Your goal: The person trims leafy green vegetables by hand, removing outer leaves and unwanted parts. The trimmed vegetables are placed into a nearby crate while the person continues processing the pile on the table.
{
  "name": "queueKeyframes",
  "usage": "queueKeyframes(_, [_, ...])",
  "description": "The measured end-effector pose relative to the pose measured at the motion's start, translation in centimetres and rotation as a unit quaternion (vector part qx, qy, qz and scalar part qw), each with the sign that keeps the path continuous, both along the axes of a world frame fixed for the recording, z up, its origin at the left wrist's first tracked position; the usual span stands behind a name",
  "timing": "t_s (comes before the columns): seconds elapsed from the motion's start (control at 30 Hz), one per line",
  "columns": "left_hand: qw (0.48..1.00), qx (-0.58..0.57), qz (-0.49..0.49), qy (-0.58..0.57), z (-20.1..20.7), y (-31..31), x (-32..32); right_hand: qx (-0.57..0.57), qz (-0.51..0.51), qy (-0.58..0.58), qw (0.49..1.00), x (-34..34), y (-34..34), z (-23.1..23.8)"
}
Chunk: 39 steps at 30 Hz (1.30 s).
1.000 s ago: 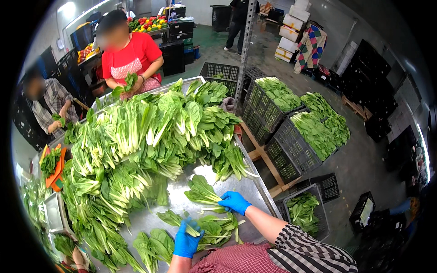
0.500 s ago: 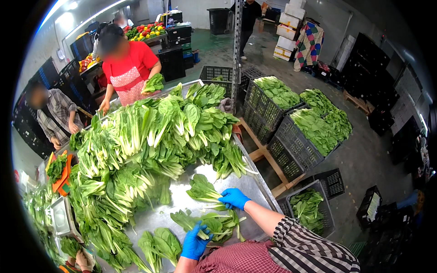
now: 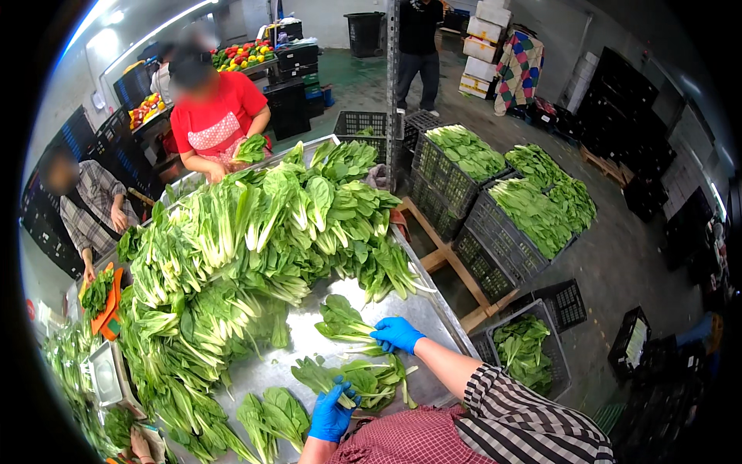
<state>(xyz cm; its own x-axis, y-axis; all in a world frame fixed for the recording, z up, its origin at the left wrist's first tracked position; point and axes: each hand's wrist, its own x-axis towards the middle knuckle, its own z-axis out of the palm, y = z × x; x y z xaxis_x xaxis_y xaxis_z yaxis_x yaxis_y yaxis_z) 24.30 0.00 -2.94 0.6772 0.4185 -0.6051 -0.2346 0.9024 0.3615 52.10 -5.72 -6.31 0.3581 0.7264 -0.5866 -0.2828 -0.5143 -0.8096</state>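
Observation:
Blue gloves cover both hands at the near side of a metal table (image 3: 267,375). My right hand (image 3: 396,335) is closed on the pale stem ends of a leafy green (image 3: 340,315), whose leaves point left over the tabletop. Lower down, my left hand (image 3: 332,411) curls its fingers around the stem of another leafy green (image 3: 313,375). Loose leaves and cut stems (image 3: 375,383) lie between the two hands. To the left, a couple of bunches (image 3: 270,417) rest flat on the metal. A big heap of leafy greens (image 3: 255,209) covers the far and left parts of the table.
Black crates of greens (image 3: 514,220) are stacked on a wooden pallet right of the table, and a grey crate (image 3: 555,348) stands nearer me. Across the heap, a person in red (image 3: 220,116) handles greens; another in plaid (image 3: 97,201) works at the left. A metal post (image 3: 393,100) rises beyond the table.
The person in red has brought both hands together at the greens. The plaid-sleeved person's hand has moved down to the greens on the orange item. My hands have barely moved.

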Motion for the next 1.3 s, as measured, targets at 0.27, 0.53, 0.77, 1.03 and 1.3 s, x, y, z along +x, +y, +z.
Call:
queueKeyframes(0.27, [0.999, 0.032, -0.003, -0.025, 0.3, 0.0, 0.2, -0.003, 0.004, 0.005, 1.000, 0.2, 0.0, -0.9])
queueKeyframes(0.53, [0.999, 0.048, -0.004, -0.007, 0.1, 0.0, 0.4, -0.005, 0.017, 0.004, 1.000, 0.3, 0.1, -0.5])
queueKeyframes(0.77, [1.000, 0.009, 0.001, -0.008, 0.7, 0.2, 0.6, 0.006, 0.004, 0.003, 1.000, 0.3, 0.1, -1.2])
queueKeyframes(1.03, [0.998, 0.046, -0.031, 0.001, -0.3, 0.0, -0.1, -0.002, 0.014, -0.005, 1.000, 0.3, 0.1, -1.4])
queueKeyframes(1.3, [0.998, 0.042, -0.027, 0.026, -0.2, 0.0, -0.1, -0.003, 0.012, -0.001, 1.000, 0.2, 0.0, -0.4])
